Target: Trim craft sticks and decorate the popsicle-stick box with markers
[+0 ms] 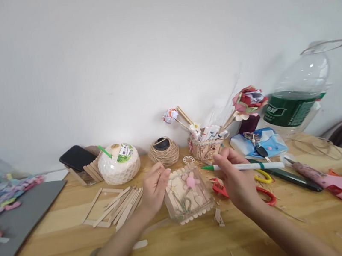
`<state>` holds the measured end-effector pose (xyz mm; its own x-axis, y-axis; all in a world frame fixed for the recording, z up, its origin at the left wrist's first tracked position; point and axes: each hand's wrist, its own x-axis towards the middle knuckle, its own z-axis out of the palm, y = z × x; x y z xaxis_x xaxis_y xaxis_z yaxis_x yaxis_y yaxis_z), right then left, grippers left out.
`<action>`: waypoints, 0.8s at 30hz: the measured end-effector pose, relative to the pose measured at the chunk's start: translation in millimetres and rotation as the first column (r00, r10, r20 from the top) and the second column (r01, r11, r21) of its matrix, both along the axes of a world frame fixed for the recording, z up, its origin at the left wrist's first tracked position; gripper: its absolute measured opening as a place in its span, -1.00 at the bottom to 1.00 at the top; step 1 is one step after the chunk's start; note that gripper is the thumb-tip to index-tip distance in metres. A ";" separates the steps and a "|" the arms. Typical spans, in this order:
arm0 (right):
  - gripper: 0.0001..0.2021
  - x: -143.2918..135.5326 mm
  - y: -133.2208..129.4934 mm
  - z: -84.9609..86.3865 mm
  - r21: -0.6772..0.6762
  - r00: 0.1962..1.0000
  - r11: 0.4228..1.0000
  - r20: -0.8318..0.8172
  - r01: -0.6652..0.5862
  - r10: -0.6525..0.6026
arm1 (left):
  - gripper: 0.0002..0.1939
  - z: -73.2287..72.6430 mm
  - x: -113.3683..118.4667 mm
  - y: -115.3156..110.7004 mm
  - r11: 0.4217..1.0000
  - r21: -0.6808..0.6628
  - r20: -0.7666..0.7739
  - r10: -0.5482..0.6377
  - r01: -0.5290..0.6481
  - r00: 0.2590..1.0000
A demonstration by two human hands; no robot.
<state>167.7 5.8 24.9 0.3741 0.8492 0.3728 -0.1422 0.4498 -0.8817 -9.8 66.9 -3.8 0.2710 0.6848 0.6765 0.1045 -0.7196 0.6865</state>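
Note:
My left hand (154, 187) grips the upper left edge of a small wooden craft-stick box (190, 196). The box has scalloped edges, a pink flower and green loops on its face, and is tilted towards me. In my right hand (235, 178) is a white marker (251, 166) with a green tip. That tip points left, close to the box's upper right corner. Red-handled scissors (268, 195) lie partly hidden behind my right hand. A small round white ring (188, 160) rests just behind the box.
Craft sticks (123, 207) lie left of the box, with a white coconut (120, 164) and a phone (77, 157) behind. Twine (164, 152) and a decorated pen holder (205, 148) stand at the back. A pink glue gun (338, 183) and large bottle (296, 101) are right.

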 end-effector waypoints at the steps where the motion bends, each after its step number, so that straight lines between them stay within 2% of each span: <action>1: -0.65 2.0 1.7 0.5 0.010 1.000 1.000 -0.008 0.011 -0.011 | -0.56 -0.9 -0.4 1.3 1.000 -0.010 0.000 0.003 -0.003 1.000; 7: -0.70 9.2 5.2 6.7 0.056 0.998 0.997 -0.019 0.057 -0.056 | -0.57 -6.8 -1.4 7.0 0.998 -0.040 0.042 0.051 -0.049 0.998; 15: -0.67 6.9 -13.7 8.2 0.027 1.000 0.999 0.025 -0.017 0.016 | -0.55 -7.2 -1.8 7.2 0.998 -0.038 0.066 0.061 -0.058 0.996; 17: -0.72 3.6 -18.4 14.5 0.024 1.000 1.000 0.024 -0.018 0.018 | -0.54 -6.8 -2.0 6.8 0.998 -0.038 0.064 0.062 -0.059 0.996; 19: -0.78 -1.6 -27.3 28.9 0.028 0.999 0.999 0.029 -0.033 0.033 | -0.54 -6.9 -2.3 6.2 0.998 -0.037 0.061 0.061 -0.059 0.996; 21: -0.82 -7.1 -45.2 43.1 0.040 0.996 0.995 0.013 -0.089 0.089 | -0.54 -8.0 -3.0 5.7 0.998 -0.036 0.060 0.063 -0.061 0.996; 22: -0.84 -9.1 -58.3 45.5 0.058 0.985 0.985 -0.039 -0.165 0.167 | -0.55 -9.0 -3.4 5.5 0.998 -0.034 0.061 0.064 -0.062 0.996; 23: -0.84 -10.0 -74.2 42.1 0.075 0.962 0.966 -0.099 -0.249 0.256 | -0.56 -10.3 -4.0 5.5 0.998 -0.031 0.063 0.065 -0.063 0.996; 24: -0.84 -9.9 -92.3 31.9 0.077 0.931 0.942 -0.144 -0.327 0.335 | -0.56 -11.9 -4.7 5.7 0.998 -0.026 0.065 0.066 -0.064 0.996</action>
